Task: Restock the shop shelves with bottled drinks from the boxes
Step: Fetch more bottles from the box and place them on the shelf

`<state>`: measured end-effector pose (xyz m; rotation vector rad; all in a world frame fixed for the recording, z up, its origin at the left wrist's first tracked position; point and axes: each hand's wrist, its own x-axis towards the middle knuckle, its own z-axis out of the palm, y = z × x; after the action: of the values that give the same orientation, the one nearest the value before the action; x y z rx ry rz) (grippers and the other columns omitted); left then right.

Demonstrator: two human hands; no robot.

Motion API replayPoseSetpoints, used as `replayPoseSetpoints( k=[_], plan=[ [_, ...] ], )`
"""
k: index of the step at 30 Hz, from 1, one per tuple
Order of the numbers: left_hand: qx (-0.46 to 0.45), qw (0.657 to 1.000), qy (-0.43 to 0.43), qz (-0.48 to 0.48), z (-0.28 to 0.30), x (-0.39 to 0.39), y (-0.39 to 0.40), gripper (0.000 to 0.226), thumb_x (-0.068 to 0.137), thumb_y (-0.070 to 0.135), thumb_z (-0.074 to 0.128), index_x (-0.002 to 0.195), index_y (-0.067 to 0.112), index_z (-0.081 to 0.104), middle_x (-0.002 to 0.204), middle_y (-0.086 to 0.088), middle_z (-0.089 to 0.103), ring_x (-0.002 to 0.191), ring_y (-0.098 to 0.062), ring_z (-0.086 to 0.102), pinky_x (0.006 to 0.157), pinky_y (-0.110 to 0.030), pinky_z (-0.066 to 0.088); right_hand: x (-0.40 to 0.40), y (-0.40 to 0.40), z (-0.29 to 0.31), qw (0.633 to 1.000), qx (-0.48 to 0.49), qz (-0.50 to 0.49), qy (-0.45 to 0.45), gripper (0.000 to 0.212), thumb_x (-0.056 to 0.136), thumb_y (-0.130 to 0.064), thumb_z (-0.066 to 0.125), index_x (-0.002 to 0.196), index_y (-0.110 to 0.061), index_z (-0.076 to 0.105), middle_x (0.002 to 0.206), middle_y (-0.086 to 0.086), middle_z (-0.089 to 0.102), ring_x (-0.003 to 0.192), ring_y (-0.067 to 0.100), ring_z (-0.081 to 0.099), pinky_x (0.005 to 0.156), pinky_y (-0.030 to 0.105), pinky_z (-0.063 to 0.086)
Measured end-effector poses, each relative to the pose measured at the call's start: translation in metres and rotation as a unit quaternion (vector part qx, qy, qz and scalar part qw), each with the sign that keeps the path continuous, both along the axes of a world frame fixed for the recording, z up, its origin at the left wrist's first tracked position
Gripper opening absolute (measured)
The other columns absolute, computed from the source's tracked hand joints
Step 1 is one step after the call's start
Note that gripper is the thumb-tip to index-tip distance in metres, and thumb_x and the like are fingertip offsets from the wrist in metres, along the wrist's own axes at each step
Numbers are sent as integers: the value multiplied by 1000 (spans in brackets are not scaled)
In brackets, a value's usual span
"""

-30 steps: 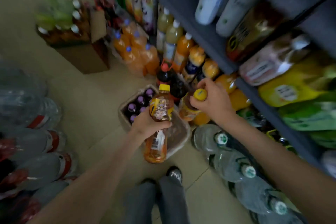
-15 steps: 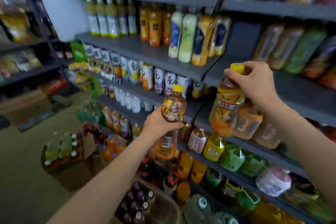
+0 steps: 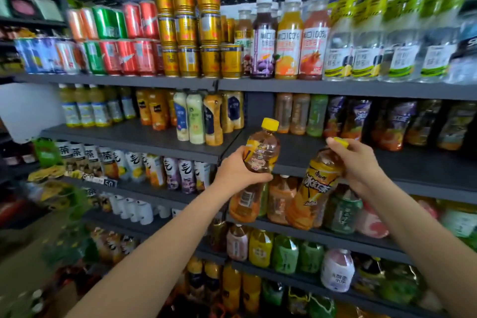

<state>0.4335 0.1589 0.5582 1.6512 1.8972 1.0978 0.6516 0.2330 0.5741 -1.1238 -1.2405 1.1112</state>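
Both bottles raised to shelf (image 3: 322,152) | left hand (image 3: 236,171) fingers grip tea bottle (image 3: 254,170) | right hand (image 3: 358,162) grips second bottle (image 3: 313,188)

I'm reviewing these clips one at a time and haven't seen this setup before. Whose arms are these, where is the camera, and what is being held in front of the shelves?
There is no machine here: a person wears one wide-angle camera on the head, so you see their own bare arms reaching forward. The left hand grips an amber tea bottle with a yellow cap around its middle. The right hand grips a second yellow-capped tea bottle with an orange label by its neck, tilted. Both bottles are held off the shelf, in front of a bare stretch of the dark grey metal shelf. Around it stand rows of juice bottles, and above are stacked gold cans.
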Motion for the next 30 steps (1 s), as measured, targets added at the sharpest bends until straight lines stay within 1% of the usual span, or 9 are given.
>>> replayPoseSetpoints(
  k=[5, 8, 14, 18, 20, 21, 24, 27, 30],
  plan=[
    [40, 999, 22, -26, 11, 54, 43, 67, 62, 38, 83, 118, 24, 49, 115, 4, 61, 110, -18, 56, 93, -38, 47, 68, 25, 28, 987, 113, -101, 53, 11, 88, -23, 63, 91, -13, 59, 76, -2, 59, 68, 9, 56, 65, 27, 47],
    [62, 997, 34, -31, 14, 96, 80, 66, 60, 38, 83, 115, 26, 50, 113, 5, 62, 110, -19, 56, 94, -41, 46, 119, 47, 42, 970, 184, -145, 70, 16, 89, -22, 62, 75, -19, 54, 71, -3, 57, 61, 0, 56, 62, 22, 48],
    [82, 995, -33, -44, 12, 197, 157, 65, 62, 32, 84, 116, 23, 51, 106, 7, 62, 103, -14, 58, 86, -27, 47, 210, 106, 32, 946, 256, -190, -66, 22, 88, -29, 63, 71, -27, 50, 69, -7, 55, 67, 10, 51, 72, 39, 46],
    [77, 995, -51, -44, 9, 246, 198, 62, 62, 29, 84, 114, 22, 51, 105, 7, 61, 104, -14, 57, 86, -24, 43, 242, 140, 26, 942, 256, -187, -108, 21, 88, -28, 61, 77, -13, 50, 67, -5, 52, 62, 6, 48, 69, 34, 40],
    [79, 994, -60, -35, 7, 261, 213, 64, 62, 28, 84, 117, 21, 51, 107, 5, 60, 105, -14, 55, 88, -24, 42, 244, 156, 31, 947, 240, -165, -136, 18, 89, -27, 60, 87, -10, 52, 72, -5, 52, 69, 11, 51, 69, 28, 37],
    [78, 994, -70, -28, 6, 267, 218, 65, 63, 27, 84, 118, 20, 50, 107, 4, 59, 104, -13, 54, 87, -24, 42, 243, 161, 32, 951, 218, -146, -161, 21, 88, -26, 62, 99, -10, 54, 81, -5, 54, 79, 13, 53, 72, 26, 37],
    [72, 990, -117, -10, 2, 274, 230, 58, 65, 23, 83, 112, 23, 50, 104, 6, 57, 101, -12, 54, 88, -25, 41, 241, 176, 14, 954, 193, -90, -212, 70, 75, -20, 76, 133, -14, 38, 117, 4, 50, 113, 17, 47, 95, 29, 39],
    [55, 986, -159, -15, -3, 271, 239, 60, 65, 23, 83, 116, 20, 51, 112, 5, 61, 108, -15, 55, 93, -32, 43, 249, 179, -11, 956, 192, -91, -202, 93, 67, -10, 81, 139, -26, 26, 130, 8, 46, 118, 20, 48, 96, 30, 40],
    [25, 991, -129, -37, -3, 265, 241, 73, 65, 22, 83, 127, 22, 44, 120, 2, 58, 113, -17, 53, 99, -37, 42, 258, 181, -14, 960, 181, -89, -193, 102, 65, -8, 82, 141, -30, 19, 132, 5, 51, 118, 22, 53, 97, 33, 45]
  ],
)
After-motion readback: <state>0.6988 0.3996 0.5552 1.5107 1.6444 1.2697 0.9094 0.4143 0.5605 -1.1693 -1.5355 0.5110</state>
